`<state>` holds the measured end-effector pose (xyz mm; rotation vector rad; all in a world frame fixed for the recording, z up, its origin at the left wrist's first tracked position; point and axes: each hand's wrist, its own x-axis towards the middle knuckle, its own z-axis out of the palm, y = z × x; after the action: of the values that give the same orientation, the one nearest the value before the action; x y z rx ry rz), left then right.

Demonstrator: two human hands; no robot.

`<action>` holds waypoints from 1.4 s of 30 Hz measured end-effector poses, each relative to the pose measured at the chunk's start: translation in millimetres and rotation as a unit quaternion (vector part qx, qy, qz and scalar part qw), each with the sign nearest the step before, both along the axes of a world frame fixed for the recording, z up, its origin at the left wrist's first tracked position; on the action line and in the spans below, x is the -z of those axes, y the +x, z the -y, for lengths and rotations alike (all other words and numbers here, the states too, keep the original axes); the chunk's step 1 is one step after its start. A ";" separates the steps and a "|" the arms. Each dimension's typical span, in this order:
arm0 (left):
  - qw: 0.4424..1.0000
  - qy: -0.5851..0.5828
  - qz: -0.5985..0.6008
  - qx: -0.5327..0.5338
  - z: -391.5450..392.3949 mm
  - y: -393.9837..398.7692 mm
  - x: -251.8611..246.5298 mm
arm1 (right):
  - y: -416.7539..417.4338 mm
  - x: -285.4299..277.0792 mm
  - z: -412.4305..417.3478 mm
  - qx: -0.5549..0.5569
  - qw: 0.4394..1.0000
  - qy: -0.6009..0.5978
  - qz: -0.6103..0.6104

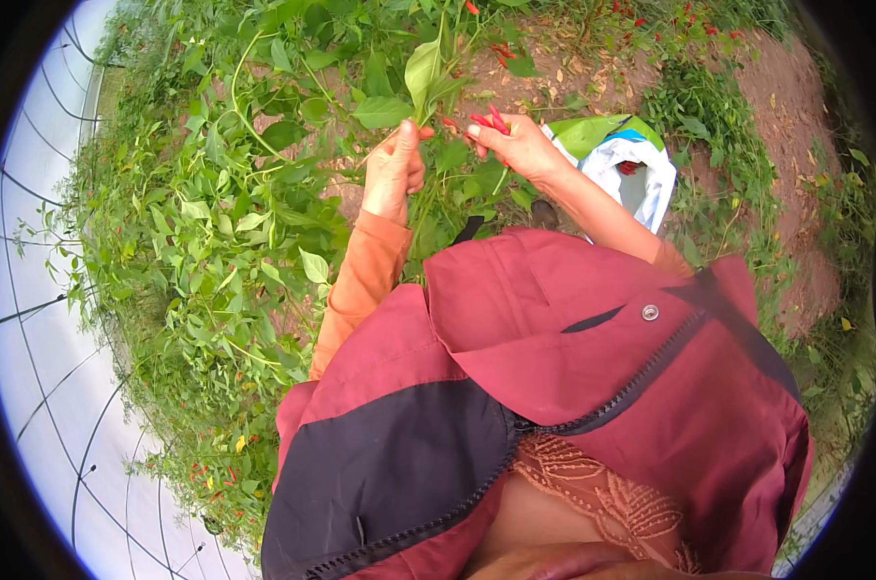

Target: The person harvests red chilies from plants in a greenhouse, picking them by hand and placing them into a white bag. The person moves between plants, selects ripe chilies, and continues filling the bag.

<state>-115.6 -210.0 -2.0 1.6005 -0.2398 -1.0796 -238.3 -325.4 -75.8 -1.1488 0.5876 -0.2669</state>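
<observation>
My left hand pinches a leafy stem of a chili pepper plant between thumb and fingers. The stem's broad green leaves rise above my thumb. To its right, my right hand is closed around several picked red chili peppers, their tips poking out past the fingers. Another small red chili shows in the gap between the two hands. Just beyond my right wrist stands a white and green plastic sack, its mouth rolled open. Some red chilies are visible inside it.
Dense pepper plants fill the left side. More red chilies lie or hang at the top, over bare soil with dry leaves. Greenhouse sheeting on a frame curves along the far left. My open maroon jacket spans the bottom.
</observation>
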 end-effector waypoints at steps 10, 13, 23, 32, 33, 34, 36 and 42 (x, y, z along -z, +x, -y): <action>0.967 0.062 0.223 0.105 19.2 -7.3 39.0 | -5.9 -8.7 -30.5 0.037 0.978 -0.198 -0.054; 0.955 0.078 0.268 0.101 18.1 -8.2 47.2 | -14.4 -21.1 -41.0 0.030 0.979 -0.196 -0.052; 0.994 0.004 -0.061 0.094 6.0 5.7 31.9 | -31.8 -37.5 -4.9 0.080 0.994 0.046 -0.055; 0.981 -0.023 -0.137 0.134 2.2 -17.8 17.4 | 2.4 13.4 -2.2 -0.110 0.940 0.303 0.109; 0.977 -0.039 -0.155 0.141 0.1 -18.0 16.2 | 2.0 11.1 -3.1 -0.104 0.936 0.321 0.104; 0.973 -0.038 -0.175 0.146 -2.3 -17.8 15.5 | 0.3 8.6 -4.2 -0.108 0.935 0.317 0.111; 0.970 -0.052 -0.203 0.124 -6.5 -17.8 15.8 | -1.4 3.5 -4.5 -0.134 0.954 0.246 0.103; 0.955 -0.078 -0.266 0.101 -15.6 -16.7 15.0 | -2.2 3.0 -3.4 -0.126 0.969 0.197 0.082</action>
<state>-132.3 -194.4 -17.0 1.1098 -0.1219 -1.5666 -240.5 -322.1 -78.9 -0.7955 0.3234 -0.0217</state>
